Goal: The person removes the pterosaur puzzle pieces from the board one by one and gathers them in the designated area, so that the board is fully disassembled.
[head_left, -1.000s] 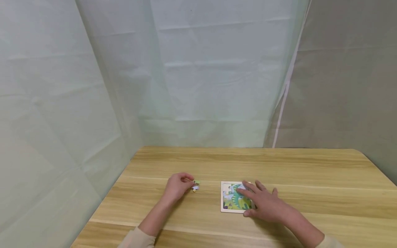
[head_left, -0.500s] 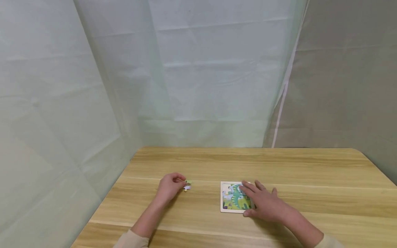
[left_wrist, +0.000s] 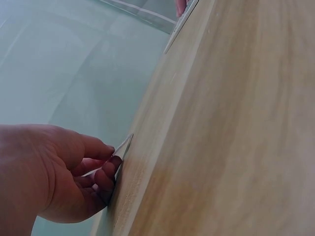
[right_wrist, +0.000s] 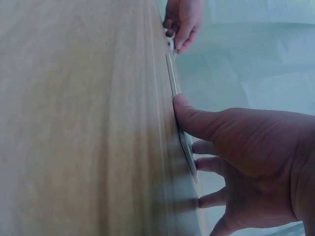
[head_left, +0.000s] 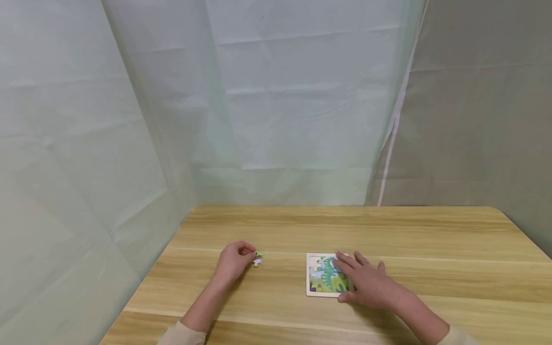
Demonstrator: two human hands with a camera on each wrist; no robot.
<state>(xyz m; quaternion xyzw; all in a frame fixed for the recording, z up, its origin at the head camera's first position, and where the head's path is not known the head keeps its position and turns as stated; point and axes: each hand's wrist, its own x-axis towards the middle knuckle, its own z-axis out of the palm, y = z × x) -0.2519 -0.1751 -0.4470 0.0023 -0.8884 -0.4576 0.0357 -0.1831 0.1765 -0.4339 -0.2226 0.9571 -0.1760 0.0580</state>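
In the head view my left hand (head_left: 234, 261) pinches a small jigsaw piece (head_left: 258, 262), with green and pale lilac parts, between thumb and fingers at the table surface. The left wrist view shows this piece (left_wrist: 123, 146) edge-on and tilted; whether it is one piece or two overlapping I cannot tell. To the right lies a square wooden-framed dinosaur puzzle (head_left: 328, 280), with a bare pale gap at its upper left corner. My right hand (head_left: 368, 282) rests spread over the puzzle's right side, fingers fairly straight, hiding part of it. Its thumb touches the frame's near edge.
The wood-grain table (head_left: 431, 239) extends around both hands, its far edge close to a pale fabric wall (head_left: 302, 120). Another fabric sheet (head_left: 77, 167) hangs along the left, and a grey-brown one (head_left: 470, 120) at the right.
My left hand has slid left along the table with the jigsaw piece, away from the puzzle. The right hand stays on the puzzle, its index finger drawn back slightly.
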